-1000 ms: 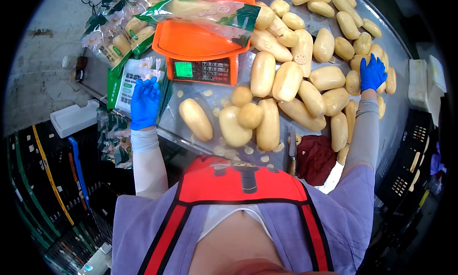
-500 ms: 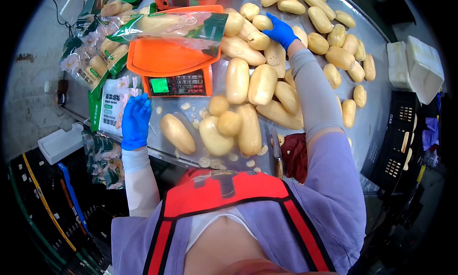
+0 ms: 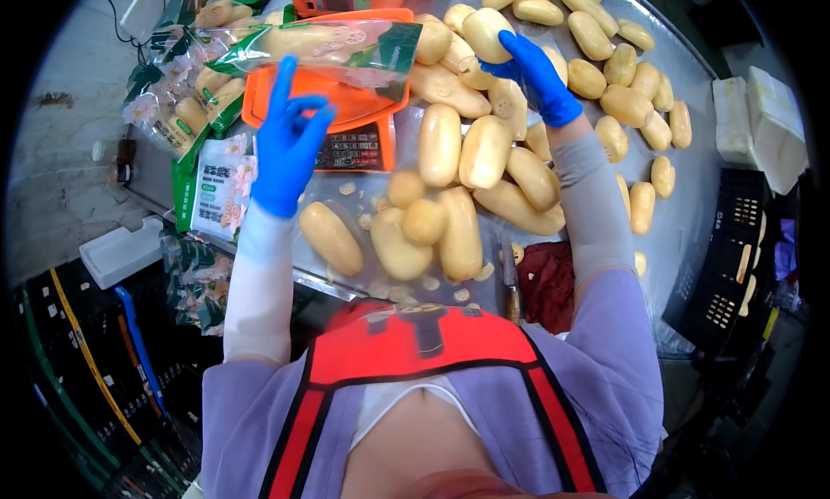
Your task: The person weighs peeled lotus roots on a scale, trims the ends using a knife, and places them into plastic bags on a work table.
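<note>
My right hand [image 3: 543, 82], in a blue glove, grips a rounded pale lotus root segment [image 3: 486, 34] above the pile at the far middle. My left hand [image 3: 292, 149], gloved alike, is open with fingers apart and seems to hold nothing. It hovers over the near left part of the orange scale [image 3: 356, 146], hiding its display. A clear and green bag of lotus root [image 3: 333, 47] lies across the scale's pan. Peeled lotus root segments [image 3: 439, 144] lie just right of the scale.
Filled bags [image 3: 186, 123] and a flat printed bag [image 3: 223, 183] lie left of the scale. Near the front edge are a knife [image 3: 512, 283], a dark red cloth [image 3: 548, 287] and cut root bits. More roots [image 3: 627, 105] spread right, with a black crate [image 3: 726, 257] beyond the table.
My left hand has moved up and right from the printed bag to the scale, its fingers spreading. My right hand has closed on a lotus root segment and lifted it from the pile.
</note>
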The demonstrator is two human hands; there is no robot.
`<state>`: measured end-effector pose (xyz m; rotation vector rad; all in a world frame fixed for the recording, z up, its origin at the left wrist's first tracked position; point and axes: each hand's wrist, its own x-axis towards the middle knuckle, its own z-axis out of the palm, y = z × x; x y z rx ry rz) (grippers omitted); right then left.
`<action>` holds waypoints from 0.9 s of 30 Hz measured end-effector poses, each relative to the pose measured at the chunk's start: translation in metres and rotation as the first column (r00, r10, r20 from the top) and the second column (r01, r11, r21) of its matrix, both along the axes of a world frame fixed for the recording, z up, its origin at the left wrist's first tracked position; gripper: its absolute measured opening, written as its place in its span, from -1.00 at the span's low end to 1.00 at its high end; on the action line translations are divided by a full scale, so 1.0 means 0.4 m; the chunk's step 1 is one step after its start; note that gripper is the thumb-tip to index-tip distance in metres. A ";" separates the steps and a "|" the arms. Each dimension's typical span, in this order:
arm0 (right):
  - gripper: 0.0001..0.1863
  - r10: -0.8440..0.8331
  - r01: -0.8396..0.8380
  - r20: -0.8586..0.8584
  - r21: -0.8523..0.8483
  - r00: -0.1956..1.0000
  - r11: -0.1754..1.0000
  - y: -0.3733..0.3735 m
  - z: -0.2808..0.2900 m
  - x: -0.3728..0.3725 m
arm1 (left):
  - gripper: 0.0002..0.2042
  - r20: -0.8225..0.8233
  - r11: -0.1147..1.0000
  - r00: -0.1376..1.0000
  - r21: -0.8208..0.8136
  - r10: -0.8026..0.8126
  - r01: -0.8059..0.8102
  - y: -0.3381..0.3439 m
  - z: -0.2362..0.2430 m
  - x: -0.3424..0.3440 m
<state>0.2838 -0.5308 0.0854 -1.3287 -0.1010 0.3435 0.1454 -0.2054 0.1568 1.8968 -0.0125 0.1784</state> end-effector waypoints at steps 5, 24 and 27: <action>-0.49 0.112 -0.112 0.002 -0.043 0.994 0.993 0.062 0.044 -0.064 | -0.64 0.207 0.874 0.976 0.484 -0.068 -0.042 0.005 -0.043 0.151; -0.65 0.326 -0.122 0.429 -0.439 0.843 0.890 0.448 -0.014 -0.147 | -0.75 0.096 0.974 0.992 -0.219 0.086 -0.063 0.064 -0.162 -0.059; -0.70 0.363 -0.071 0.397 -0.587 0.843 0.807 0.470 0.046 -0.168 | -0.77 0.050 0.962 0.997 -0.270 0.066 -0.050 0.126 -0.210 -0.074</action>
